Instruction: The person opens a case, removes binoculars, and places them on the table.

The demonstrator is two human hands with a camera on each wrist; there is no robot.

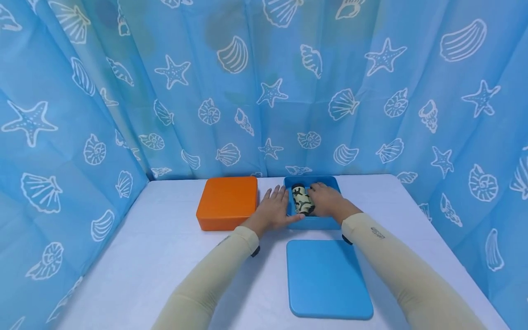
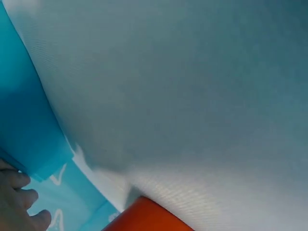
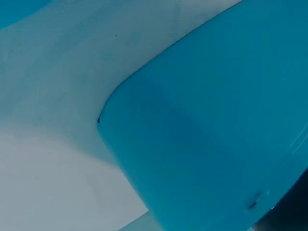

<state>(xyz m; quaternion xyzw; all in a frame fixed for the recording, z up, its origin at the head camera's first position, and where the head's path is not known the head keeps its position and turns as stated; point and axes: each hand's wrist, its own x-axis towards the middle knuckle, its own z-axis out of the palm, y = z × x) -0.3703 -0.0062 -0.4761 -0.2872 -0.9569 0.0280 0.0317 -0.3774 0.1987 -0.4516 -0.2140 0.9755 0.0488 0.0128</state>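
A camouflage-patterned barrel (image 1: 302,200) with black ends lies in the open blue box (image 1: 317,223), slanting toward the front wall. My right hand (image 1: 327,200) reaches in over the box's right side and holds the barrel from its right; the thumb and part of the fingers are hidden. Against the box's left front corner rests my left hand (image 1: 273,212), its fingers straight and the thumb stretched along the front rim. In the left wrist view its fingertips (image 2: 29,197) show by the blue wall. The box's outer wall (image 3: 192,120) fills much of the right wrist view.
Left of the blue box stands a closed orange box (image 1: 228,201), near my left hand. A flat blue lid (image 1: 327,279) lies in front, between my forearms. The white table (image 1: 123,256) ends at a blue shell-print curtain (image 1: 247,91).
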